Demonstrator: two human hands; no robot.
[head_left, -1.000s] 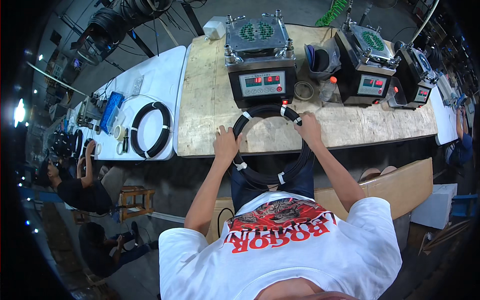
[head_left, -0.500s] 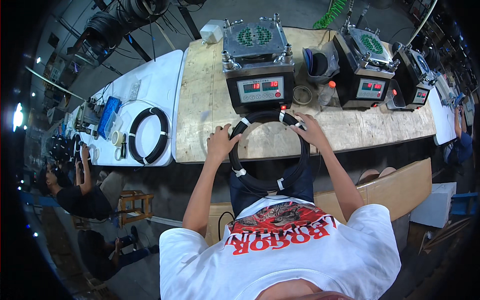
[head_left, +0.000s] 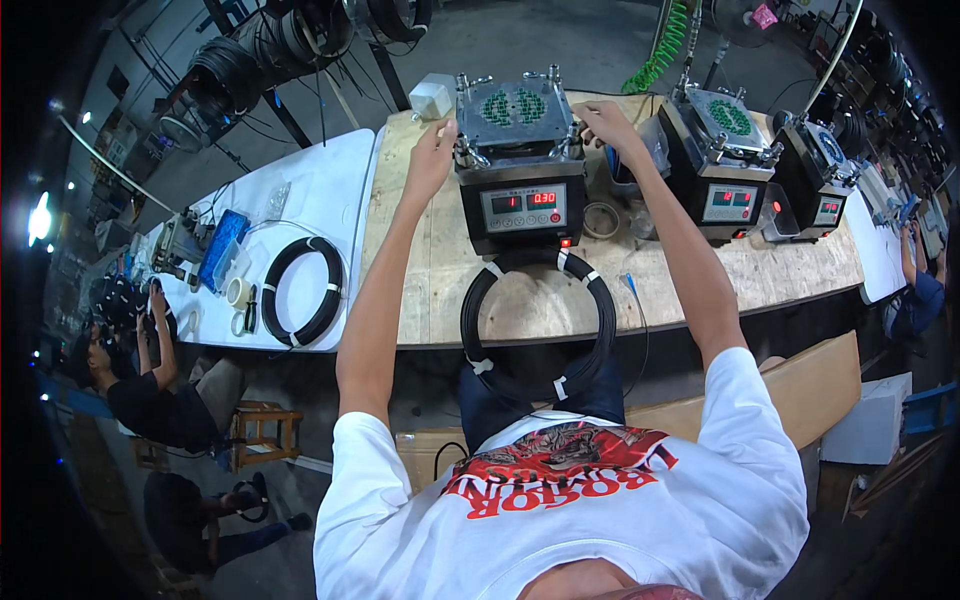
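In front of me stands a black box machine [head_left: 512, 216] with a lit red display and a metal top plate [head_left: 513, 116] bearing green patterned discs. My left hand [head_left: 432, 155] is raised beside the plate's left side, its fingers loosely bent and partly turned from view. At the right side, my right hand [head_left: 606, 126] has bent, slightly parted fingers close to the corner clamp post [head_left: 577, 142]. Neither hand visibly holds anything. A black cable coil [head_left: 606, 325], tied with white tape, rests between the table edge and my lap, untouched by my hands.
Two similar machines [head_left: 727, 190] [head_left: 822, 180] stand to the right on the wooden table [head_left: 420, 290]. Another black coil [head_left: 333, 300] and a tape roll [head_left: 238, 291] lie on the white table at left. A cardboard sheet [head_left: 800, 385] leans below. Other people sit at both sides.
Both hands have let go of the cable coil and moved up and away to either side of the machine's top. The coil stays at the table edge. The machine's display reading has changed.
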